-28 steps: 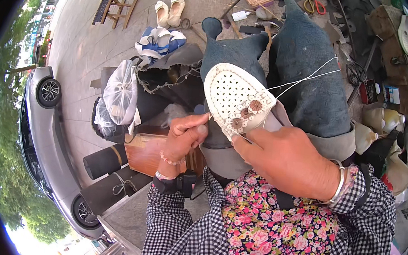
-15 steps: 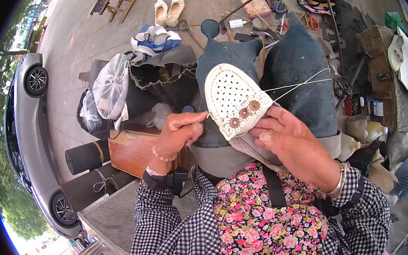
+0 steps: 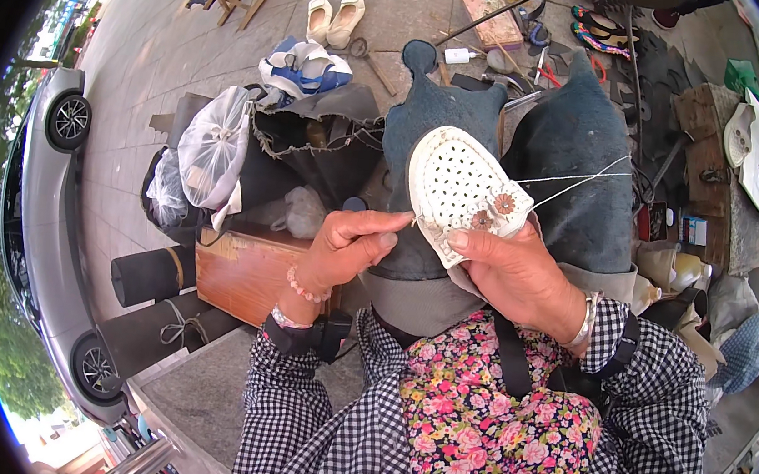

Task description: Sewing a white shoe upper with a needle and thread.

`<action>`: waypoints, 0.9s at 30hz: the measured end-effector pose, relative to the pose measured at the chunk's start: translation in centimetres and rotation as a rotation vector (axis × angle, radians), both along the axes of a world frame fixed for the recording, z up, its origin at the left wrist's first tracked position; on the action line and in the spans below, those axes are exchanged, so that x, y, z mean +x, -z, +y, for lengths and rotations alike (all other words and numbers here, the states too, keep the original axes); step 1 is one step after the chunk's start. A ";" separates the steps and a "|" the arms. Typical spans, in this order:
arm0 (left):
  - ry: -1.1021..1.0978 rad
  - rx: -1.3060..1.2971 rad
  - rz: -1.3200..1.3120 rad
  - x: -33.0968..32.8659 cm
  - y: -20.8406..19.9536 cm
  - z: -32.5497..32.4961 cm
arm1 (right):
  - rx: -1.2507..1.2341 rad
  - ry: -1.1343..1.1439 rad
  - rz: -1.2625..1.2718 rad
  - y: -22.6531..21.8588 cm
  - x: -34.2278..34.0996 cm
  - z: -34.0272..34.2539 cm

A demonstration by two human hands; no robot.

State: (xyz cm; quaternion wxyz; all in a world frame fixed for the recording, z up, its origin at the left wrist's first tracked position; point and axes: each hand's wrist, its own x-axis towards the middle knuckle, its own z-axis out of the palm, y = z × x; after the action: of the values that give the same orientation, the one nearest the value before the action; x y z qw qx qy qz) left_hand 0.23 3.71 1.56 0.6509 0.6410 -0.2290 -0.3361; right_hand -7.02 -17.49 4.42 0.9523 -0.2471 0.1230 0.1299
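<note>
Above my lap, a white perforated shoe with brown and white flower trims faces away from me. My right hand grips its near right part, thumb pressed on top over some of the flowers; the fingers underneath are mostly hidden. Two strands of white thread run off the shoe's right side and cross. My left hand is closed in a pinch at the shoe's left edge. Whatever lies between those fingertips is too small to make out. Dark blue cloth covers my knees beneath the shoe.
A dark open bag and a tied clear plastic bag stand left, near a brown wooden box. Cream shoes and tools lie ahead. A wooden crate is at right; a grey car at far left.
My right thumb has moved from the shoe's side onto its top, covering some flowers. The shoe has turned slightly. My left hand stays pinched at its left edge. The whole view has shifted a little.
</note>
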 end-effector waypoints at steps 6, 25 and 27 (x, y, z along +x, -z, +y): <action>-0.028 0.134 -0.051 -0.5 -1.5 -0.1 | -0.098 0.028 0.130 -0.6 0.6 0.2; 0.000 0.204 -0.269 -0.3 -1.5 -0.3 | -0.237 0.109 0.200 -0.3 0.8 0.8; 0.017 0.237 -0.298 -0.2 -1.9 -0.3 | -0.244 0.115 0.193 -0.3 0.7 0.8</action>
State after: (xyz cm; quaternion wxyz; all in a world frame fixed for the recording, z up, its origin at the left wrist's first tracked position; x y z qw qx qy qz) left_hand 0.07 3.44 3.49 0.5269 0.7540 -0.2869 -0.2677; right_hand -6.27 -16.68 4.68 0.9048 -0.3399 0.2428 0.0825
